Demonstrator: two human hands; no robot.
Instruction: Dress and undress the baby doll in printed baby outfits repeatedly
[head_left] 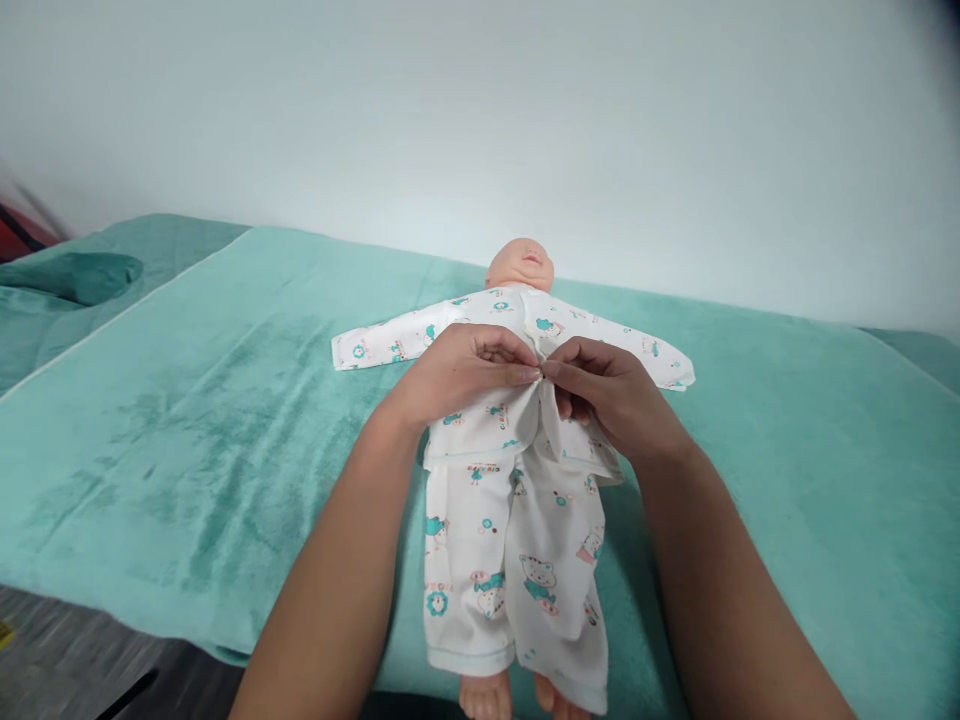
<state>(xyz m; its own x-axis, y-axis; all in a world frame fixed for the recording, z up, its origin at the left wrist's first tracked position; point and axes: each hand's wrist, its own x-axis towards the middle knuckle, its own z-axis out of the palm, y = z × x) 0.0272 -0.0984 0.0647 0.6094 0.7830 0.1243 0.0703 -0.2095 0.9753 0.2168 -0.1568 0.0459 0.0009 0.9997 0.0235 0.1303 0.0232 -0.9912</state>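
Note:
A baby doll [519,264] lies on its back, dressed in a white printed pajama top [480,425] and matching pajama pants [480,560]. Its arms are spread to both sides inside the sleeves, and its bare feet show below the pants. My left hand [480,365] pinches the top's front edge at the middle of the chest. Meeting it there, my right hand [596,385] pinches the other front edge, fingertips almost touching. Any fastener between the fingertips is too small to make out. Below my hands the two front edges hang a little apart.
A teal plush blanket [225,420] covers the bed under the doll, with wrinkles at the left. Behind it rises a pale wall [480,120]. Bunched teal cloth [75,275] lies at the far left. Dark flooring [82,660] shows past the bed's front edge.

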